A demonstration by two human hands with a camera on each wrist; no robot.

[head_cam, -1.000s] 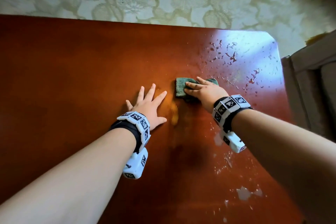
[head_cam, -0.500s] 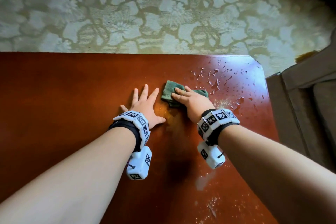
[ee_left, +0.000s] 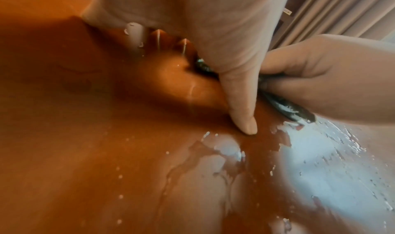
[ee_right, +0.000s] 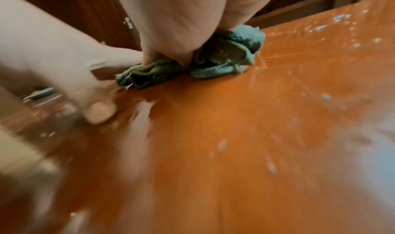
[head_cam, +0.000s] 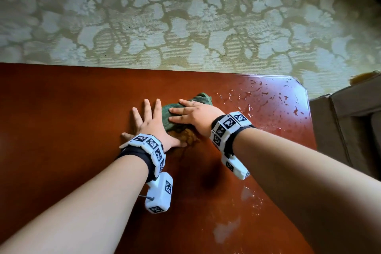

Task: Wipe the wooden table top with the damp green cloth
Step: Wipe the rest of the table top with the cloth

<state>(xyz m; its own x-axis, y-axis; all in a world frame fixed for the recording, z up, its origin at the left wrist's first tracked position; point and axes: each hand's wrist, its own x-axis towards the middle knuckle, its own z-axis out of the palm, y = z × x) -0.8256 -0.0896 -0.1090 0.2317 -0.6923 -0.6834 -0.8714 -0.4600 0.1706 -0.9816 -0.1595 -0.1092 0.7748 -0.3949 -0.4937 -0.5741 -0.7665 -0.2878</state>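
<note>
The glossy red-brown wooden table top [head_cam: 61,119] fills the lower half of the head view. A crumpled damp green cloth [head_cam: 203,99] lies near its far edge. My right hand [head_cam: 195,115] presses on the cloth with straight fingers pointing left; the bunched cloth [ee_right: 224,56] shows under the palm [ee_right: 181,17]. My left hand [head_cam: 150,126] lies flat on the wood with fingers spread, its index finger right beside the cloth. In the left wrist view its thumb [ee_left: 241,102] rests on the wet wood, next to the right hand [ee_left: 331,85] and the cloth [ee_left: 288,109].
Water drops and smears [head_cam: 268,97] cover the far right corner, with more wet patches [head_cam: 226,231] nearer me. A brown upholstered seat [head_cam: 350,126] stands against the table's right edge. Flowered carpet [head_cam: 185,27] lies beyond the far edge.
My right hand has slid the cloth leftward until it lies against my left hand. The left hand has stayed flat in place. The head view has shifted, showing more carpet.
</note>
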